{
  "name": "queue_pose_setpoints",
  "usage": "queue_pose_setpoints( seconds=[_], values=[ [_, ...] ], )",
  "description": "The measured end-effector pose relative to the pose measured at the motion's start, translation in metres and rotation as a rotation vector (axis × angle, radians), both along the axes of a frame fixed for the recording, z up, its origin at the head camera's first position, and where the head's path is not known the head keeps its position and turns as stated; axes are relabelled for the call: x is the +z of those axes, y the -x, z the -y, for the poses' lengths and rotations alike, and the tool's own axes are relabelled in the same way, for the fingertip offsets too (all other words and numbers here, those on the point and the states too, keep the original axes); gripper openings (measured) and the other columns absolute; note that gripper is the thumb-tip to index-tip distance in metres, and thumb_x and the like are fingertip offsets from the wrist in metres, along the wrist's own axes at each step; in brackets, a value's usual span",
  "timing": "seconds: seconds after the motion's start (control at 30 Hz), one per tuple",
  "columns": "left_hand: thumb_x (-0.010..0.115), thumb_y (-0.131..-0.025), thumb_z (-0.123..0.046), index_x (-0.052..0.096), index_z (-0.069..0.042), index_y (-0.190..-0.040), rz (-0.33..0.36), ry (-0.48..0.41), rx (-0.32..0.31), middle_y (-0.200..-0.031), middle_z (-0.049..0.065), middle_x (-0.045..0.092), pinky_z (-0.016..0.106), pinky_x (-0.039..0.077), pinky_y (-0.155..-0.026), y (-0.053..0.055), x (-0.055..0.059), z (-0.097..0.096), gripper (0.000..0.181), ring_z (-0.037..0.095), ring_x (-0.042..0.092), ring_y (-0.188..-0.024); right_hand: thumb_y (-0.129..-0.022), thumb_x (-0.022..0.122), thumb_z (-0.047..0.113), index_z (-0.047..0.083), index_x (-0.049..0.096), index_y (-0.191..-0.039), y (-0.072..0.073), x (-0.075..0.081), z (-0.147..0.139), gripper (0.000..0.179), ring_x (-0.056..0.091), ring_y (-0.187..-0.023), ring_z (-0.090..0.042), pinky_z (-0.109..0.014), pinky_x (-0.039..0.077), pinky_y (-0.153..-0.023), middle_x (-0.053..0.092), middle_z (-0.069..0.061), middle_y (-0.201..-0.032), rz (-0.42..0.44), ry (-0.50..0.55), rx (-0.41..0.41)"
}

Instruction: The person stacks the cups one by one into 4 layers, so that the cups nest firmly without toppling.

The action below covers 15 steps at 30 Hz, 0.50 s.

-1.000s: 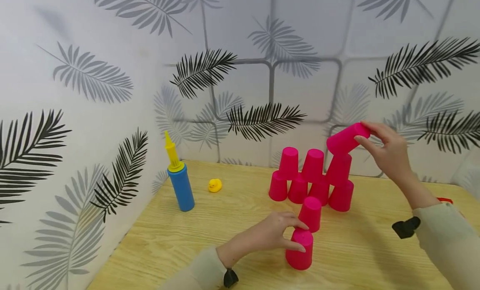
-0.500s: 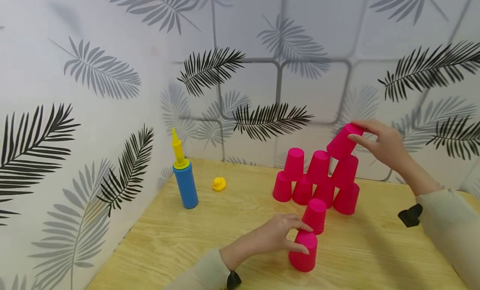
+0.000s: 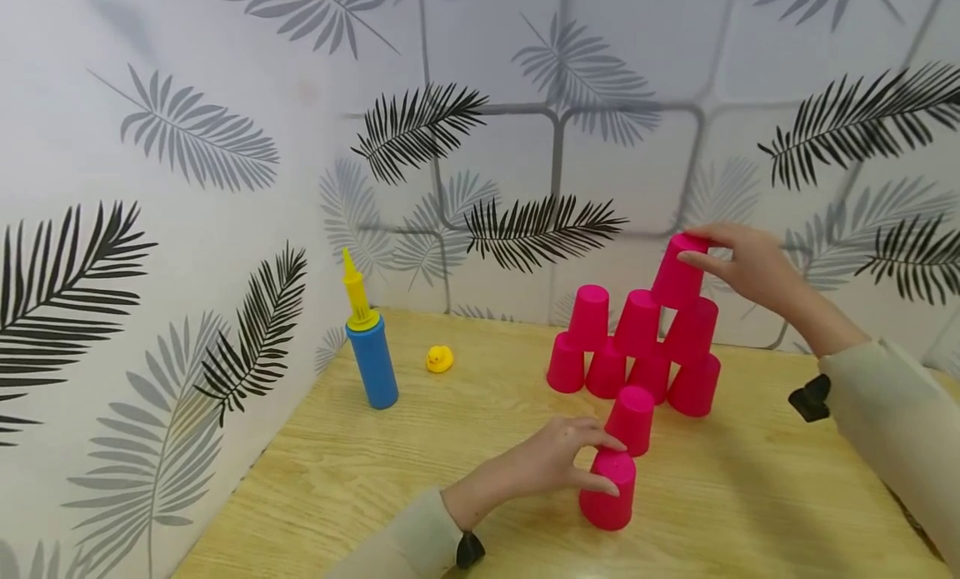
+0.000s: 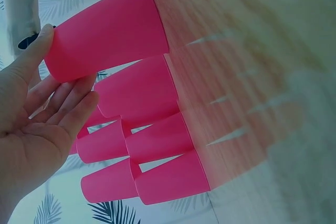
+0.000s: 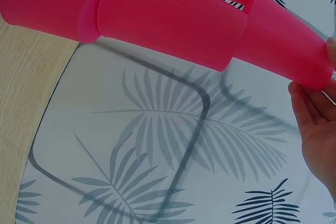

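Observation:
Inverted pink plastic cups stand stacked at the table's right middle: a bottom row (image 3: 694, 387) of several and a second row (image 3: 637, 325) of three. My right hand (image 3: 753, 267) holds a further pink cup (image 3: 677, 281) by its narrow base, thumb in front and fingers behind. That cup's rim sits at the top of the second row, over its right end, as the right wrist view also shows. Nearer, my left hand (image 3: 551, 458) grips an upside-down cup (image 3: 609, 511) standing on the table, thumb and fingers at its upper part. Just behind it is another inverted cup (image 3: 632, 421).
A blue hand pump (image 3: 372, 366) with a yellow nozzle stands upright at the table's left. Beside it sits a small yellow rubber duck (image 3: 439, 359). The leaf-patterned wall (image 3: 510, 296) rises right behind the wooden table (image 3: 480, 396).
The right hand's cup has gone from strongly tilted to nearly upright and moved left over the second row. The left hand keeps its grip on the near cup. The head view has shifted slightly.

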<state>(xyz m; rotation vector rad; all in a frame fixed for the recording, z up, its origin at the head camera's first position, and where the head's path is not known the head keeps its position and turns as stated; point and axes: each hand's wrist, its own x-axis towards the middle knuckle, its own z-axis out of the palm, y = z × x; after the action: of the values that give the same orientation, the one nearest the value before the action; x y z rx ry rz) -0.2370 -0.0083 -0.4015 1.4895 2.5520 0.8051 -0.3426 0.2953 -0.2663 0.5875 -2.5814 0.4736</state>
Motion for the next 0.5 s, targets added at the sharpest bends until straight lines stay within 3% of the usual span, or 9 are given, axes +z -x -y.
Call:
queue_pose_setpoints(
  seconds=[0.17,0.33,0.43,0.5],
  values=[
    [0.075,-0.085,-0.034,0.064,-0.011,-0.128,0.011,0.003,0.001,-0.12,0.001,0.067,0.01,0.052,-0.088,0.001,0.001,-0.001,0.049,0.003,0.061,-0.104,-0.088,0.072,0.019,-0.002,0.055,-0.135,0.001,0.004,0.002,0.054,0.058,-0.114,-0.044,-0.061,0.049,-0.094,0.062,-0.029,-0.125,0.028,-0.011,-0.012],
    [0.074,-0.086,-0.034,0.062,-0.012,-0.129,0.033,0.017,0.013,-0.124,0.001,0.065,0.012,0.051,-0.09,0.002,0.003,-0.001,0.05,0.005,0.06,-0.109,-0.087,0.074,0.017,-0.003,0.052,-0.136,-0.001,0.003,0.001,0.058,0.055,-0.118,-0.045,-0.064,0.046,-0.097,0.059,-0.029,-0.128,-0.005,0.016,0.003],
    [0.075,-0.086,-0.035,0.064,-0.013,-0.128,0.017,0.029,0.02,-0.123,0.0,0.065,0.012,0.05,-0.091,0.001,0.002,0.001,0.049,0.006,0.06,-0.109,-0.082,0.077,0.011,-0.003,0.054,-0.134,-0.006,-0.005,-0.001,0.059,0.058,-0.114,-0.043,-0.059,0.049,-0.096,0.061,-0.027,-0.126,-0.114,0.052,0.033],
    [0.075,-0.085,-0.035,0.064,-0.013,-0.127,0.002,0.032,0.021,-0.121,0.0,0.066,0.013,0.05,-0.092,-0.001,0.0,0.005,0.048,0.007,0.06,-0.108,-0.077,0.08,0.007,-0.003,0.057,-0.132,-0.011,-0.013,-0.004,0.06,0.06,-0.112,-0.041,-0.04,0.052,-0.101,0.064,-0.026,-0.123,-0.216,0.074,0.05]
  ],
)
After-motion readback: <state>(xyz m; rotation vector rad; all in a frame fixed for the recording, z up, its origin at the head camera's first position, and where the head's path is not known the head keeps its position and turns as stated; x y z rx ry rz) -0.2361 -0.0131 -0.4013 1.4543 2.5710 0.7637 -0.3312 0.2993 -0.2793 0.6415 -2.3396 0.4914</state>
